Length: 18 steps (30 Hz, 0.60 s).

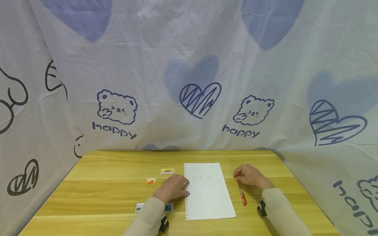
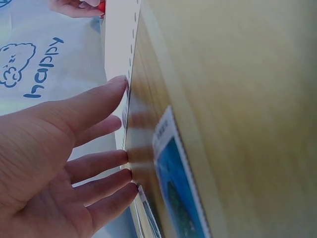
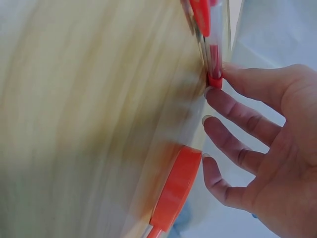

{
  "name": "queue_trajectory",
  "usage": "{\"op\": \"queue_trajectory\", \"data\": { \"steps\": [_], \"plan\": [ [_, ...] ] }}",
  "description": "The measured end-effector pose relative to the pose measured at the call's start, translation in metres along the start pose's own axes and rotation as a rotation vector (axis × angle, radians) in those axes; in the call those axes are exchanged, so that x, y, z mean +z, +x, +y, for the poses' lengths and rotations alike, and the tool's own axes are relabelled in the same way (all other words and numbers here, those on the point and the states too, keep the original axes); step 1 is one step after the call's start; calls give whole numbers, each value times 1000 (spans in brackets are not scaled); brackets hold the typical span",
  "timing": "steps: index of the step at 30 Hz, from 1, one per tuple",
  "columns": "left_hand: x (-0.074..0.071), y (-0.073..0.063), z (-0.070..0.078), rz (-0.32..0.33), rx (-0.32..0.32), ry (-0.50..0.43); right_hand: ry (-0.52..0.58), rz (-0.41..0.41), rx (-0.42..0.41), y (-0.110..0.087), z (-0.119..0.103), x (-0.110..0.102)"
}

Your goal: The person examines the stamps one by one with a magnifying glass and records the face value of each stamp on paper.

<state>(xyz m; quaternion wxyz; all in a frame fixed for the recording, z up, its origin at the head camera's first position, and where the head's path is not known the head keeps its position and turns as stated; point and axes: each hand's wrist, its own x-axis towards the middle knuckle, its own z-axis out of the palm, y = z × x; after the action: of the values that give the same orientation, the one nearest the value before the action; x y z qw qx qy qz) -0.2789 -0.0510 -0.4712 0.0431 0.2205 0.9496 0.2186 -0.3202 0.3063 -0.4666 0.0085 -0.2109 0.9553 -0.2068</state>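
A lined sheet of paper (image 1: pixel 206 196) with punched holes along its left edge lies on the table, with faint marks near its top. My left hand (image 1: pixel 172 188) is at that edge, fingers spread and fairly straight, fingertips right at the holes. To the right of the sheet, my right hand (image 1: pixel 249 175) pinches the far end of a red pen (image 1: pixel 242 196) with a clear barrel between thumb and index finger. In the right wrist view, an orange-red thick-rimmed object (image 3: pixel 176 191) with a thin stem sits by the other fingertips; the hand covers it in the head view.
On the wooden table (image 1: pixel 103 183), left of the sheet, lie a yellow stamp-like card (image 1: pixel 167 171), a red-and-yellow one (image 1: pixel 150 181) and blue-green ones (image 1: pixel 169 207), partly behind the left forearm. A printed cloth (image 1: pixel 159 98) hangs behind the table's back edge.
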Motion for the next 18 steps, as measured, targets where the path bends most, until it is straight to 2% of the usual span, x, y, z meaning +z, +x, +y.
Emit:
{"op": "queue_trajectory", "data": {
  "steps": [7, 11, 18],
  "plan": [
    [0, 1, -1, 7, 10, 0, -9, 51, 22, 2, -3, 0],
    [-1, -1, 1, 10, 10, -1, -30, 95, 3, 4, -8, -2],
    [-1, -2, 3, 14, 12, -8, 4, 97, 29, 7, -14, -2]
  ]
}}
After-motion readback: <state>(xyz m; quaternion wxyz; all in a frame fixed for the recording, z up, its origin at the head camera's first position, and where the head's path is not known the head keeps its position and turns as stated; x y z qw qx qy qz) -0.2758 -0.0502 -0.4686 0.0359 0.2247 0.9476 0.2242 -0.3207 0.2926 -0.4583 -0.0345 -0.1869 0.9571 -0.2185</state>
